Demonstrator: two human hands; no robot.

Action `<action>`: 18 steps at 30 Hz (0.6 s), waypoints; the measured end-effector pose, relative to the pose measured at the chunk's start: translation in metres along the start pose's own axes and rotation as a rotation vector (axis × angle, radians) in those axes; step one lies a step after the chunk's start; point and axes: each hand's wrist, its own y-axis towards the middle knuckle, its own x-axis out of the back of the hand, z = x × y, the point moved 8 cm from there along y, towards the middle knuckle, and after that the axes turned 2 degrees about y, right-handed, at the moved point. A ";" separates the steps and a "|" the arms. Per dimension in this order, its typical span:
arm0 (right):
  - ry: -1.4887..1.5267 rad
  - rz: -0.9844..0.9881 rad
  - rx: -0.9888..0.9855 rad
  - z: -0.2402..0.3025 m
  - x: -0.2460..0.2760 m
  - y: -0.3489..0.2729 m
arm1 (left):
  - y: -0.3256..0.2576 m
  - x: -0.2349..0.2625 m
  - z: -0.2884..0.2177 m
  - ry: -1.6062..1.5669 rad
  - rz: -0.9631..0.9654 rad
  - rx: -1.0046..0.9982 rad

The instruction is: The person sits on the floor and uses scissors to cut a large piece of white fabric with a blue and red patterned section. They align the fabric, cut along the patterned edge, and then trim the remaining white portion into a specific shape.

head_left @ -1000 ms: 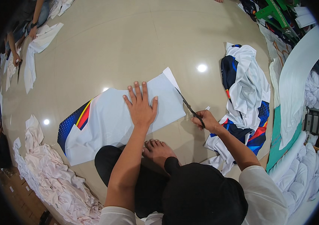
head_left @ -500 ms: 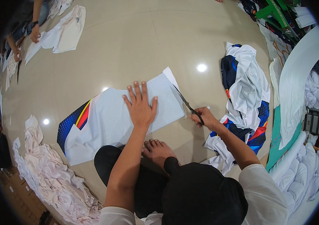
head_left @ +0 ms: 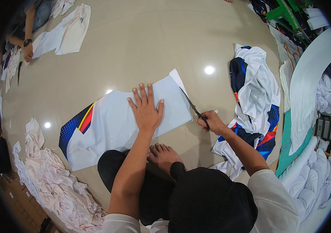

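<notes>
A white fabric panel with a blue, yellow and red printed end lies on the floor before me. On top of its right part is a pale grey-white sheet, and a white strip of fabric shows past the sheet's far right edge. My left hand rests flat on the sheet, fingers spread. My right hand grips black scissors by the handles. The blades lie along the right edge of the sheet, pointing away from me; they look nearly closed together.
A heap of white and navy printed fabric lies at the right. Crumpled pale fabric is at the lower left. At the upper left another person's hand touches pale cloth pieces. Fabric rolls and a green metal frame stand far right.
The scissor blades have come closer to the sheet's right edge, with my right hand barely shifted. My left hand stays put. The other person's hand at the upper left has moved.
</notes>
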 end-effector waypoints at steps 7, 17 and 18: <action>0.024 0.011 -0.007 0.007 -0.002 -0.002 | 0.000 0.002 0.000 -0.012 -0.006 0.003; 0.045 0.011 -0.013 0.019 -0.005 0.013 | 0.000 0.002 -0.001 -0.009 -0.006 0.002; 0.043 0.010 -0.013 0.018 -0.005 0.013 | 0.000 0.002 0.000 -0.010 -0.004 0.003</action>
